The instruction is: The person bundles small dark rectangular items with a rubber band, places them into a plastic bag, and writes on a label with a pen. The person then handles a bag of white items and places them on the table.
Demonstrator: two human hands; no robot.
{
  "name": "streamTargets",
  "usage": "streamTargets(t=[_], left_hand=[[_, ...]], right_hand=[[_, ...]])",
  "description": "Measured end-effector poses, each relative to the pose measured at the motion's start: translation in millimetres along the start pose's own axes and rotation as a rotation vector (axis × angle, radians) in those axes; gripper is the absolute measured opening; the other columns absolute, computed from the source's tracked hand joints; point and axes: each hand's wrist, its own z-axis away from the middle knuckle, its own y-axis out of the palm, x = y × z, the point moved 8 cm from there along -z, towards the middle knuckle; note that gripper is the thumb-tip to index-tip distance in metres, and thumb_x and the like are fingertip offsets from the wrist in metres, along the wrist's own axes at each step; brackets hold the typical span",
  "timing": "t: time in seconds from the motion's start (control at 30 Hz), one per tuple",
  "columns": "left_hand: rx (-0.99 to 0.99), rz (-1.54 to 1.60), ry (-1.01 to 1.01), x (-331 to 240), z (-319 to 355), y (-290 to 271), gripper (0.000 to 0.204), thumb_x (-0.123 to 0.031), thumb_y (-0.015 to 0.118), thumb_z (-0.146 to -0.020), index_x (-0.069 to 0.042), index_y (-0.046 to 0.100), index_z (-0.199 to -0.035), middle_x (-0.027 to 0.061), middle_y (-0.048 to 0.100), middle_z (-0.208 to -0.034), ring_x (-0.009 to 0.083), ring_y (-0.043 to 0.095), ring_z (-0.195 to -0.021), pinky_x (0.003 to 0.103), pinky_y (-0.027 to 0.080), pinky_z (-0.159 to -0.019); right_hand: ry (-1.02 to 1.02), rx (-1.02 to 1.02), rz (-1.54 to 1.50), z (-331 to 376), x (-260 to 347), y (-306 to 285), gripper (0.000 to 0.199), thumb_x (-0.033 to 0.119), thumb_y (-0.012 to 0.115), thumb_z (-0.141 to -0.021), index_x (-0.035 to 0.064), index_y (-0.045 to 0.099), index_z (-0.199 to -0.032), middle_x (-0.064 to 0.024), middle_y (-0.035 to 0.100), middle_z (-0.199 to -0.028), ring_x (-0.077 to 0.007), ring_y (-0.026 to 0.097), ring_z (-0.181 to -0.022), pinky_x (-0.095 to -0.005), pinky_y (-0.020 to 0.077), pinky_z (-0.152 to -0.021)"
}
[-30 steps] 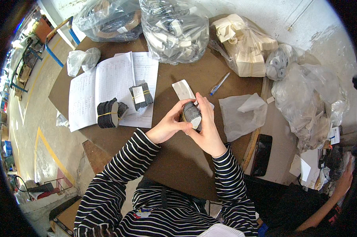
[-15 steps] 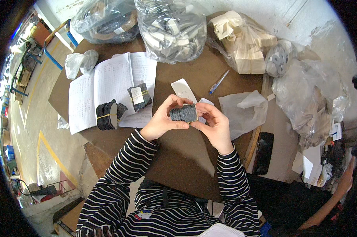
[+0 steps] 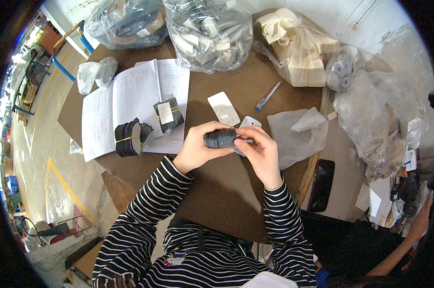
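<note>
Over the brown table I hold a stack of thin dark grey pieces (image 3: 220, 138) lying on its side. My left hand (image 3: 196, 148) is closed round its left part, fingers behind and thumb in front. The thumb and fingers of my right hand (image 3: 261, 152) close on the stack's right end. Left of my hands are a stack of dark oval pieces (image 3: 128, 138) with a yellow band, and a banded dark bundle (image 3: 170, 114) with a white label. Just beyond my hands lie a white card (image 3: 223, 108) and a small white tag (image 3: 250, 122), partly covered by my right hand.
An open notebook (image 3: 98, 122) lies under the banded stacks. A pen (image 3: 268, 96) and a flat clear bag (image 3: 296, 139) are to the right. Filled plastic bags (image 3: 210, 41) line the table's back. Beyond the right edge lies a black phone-like object (image 3: 321, 186); another person's arm (image 3: 403, 247) shows there.
My right fingertips have shifted on the stack's right end, and the thumb now presses against that end. My left fingers lie flatter behind the stack. The view has shifted slightly.
</note>
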Motion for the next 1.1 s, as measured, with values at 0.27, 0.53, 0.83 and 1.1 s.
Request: streamTargets(t=[0.27,0.53,0.83,1.1], left_hand=[[0.002,-0.051,0.111,-3.6,-4.7,-0.9,0.041,-0.008,0.086,-0.074,-0.002,0.066,-0.11,0.012,0.066,-0.116,0.0203,0.062,-0.111,0.034,0.048,-0.096],[-0.063,-0.036,0.099,-1.9,-3.7,2.4,0.034,-0.003,0.083,-0.074,-0.001,0.064,-0.103,0.0129,0.07,-0.109,0.0204,0.067,-0.103,0.033,0.051,-0.091],[-0.092,-0.019,0.061,-3.0,-5.0,4.0,0.031,0.0,0.081,-0.074,-0.001,0.061,-0.097,0.0158,0.073,-0.109,0.0201,0.069,-0.1,0.033,0.053,-0.089],[-0.093,-0.004,0.036,-0.5,-5.1,4.9,0.03,0.0,0.08,-0.074,0.0,0.058,-0.095,0.019,0.073,-0.109,0.0201,0.069,-0.102,0.033,0.053,-0.09]], right_hand=[[0.052,-0.018,0.04,-2.1,-13.9,-5.8,0.021,0.005,0.072,-0.09,-0.0044,0.07,-0.109,-0.0085,0.069,-0.097,-0.014,0.067,-0.09,-0.0268,0.0535,-0.078],[0.215,-0.007,-0.14,0.3,-34.0,-7.6,0.021,0.006,0.07,-0.092,-0.0061,0.069,-0.11,-0.0077,0.072,-0.097,-0.0123,0.067,-0.086,-0.0258,0.053,-0.078],[0.286,-0.027,-0.262,2.3,-37.8,-9.3,0.021,0.005,0.069,-0.094,-0.0067,0.068,-0.111,-0.0086,0.071,-0.098,-0.0124,0.066,-0.09,-0.0254,0.0543,-0.08],[0.279,-0.037,-0.2,1.8,-39.4,-9.4,0.021,0.004,0.071,-0.091,-0.0071,0.069,-0.109,-0.0081,0.071,-0.097,-0.0121,0.066,-0.089,-0.0253,0.0543,-0.079]])
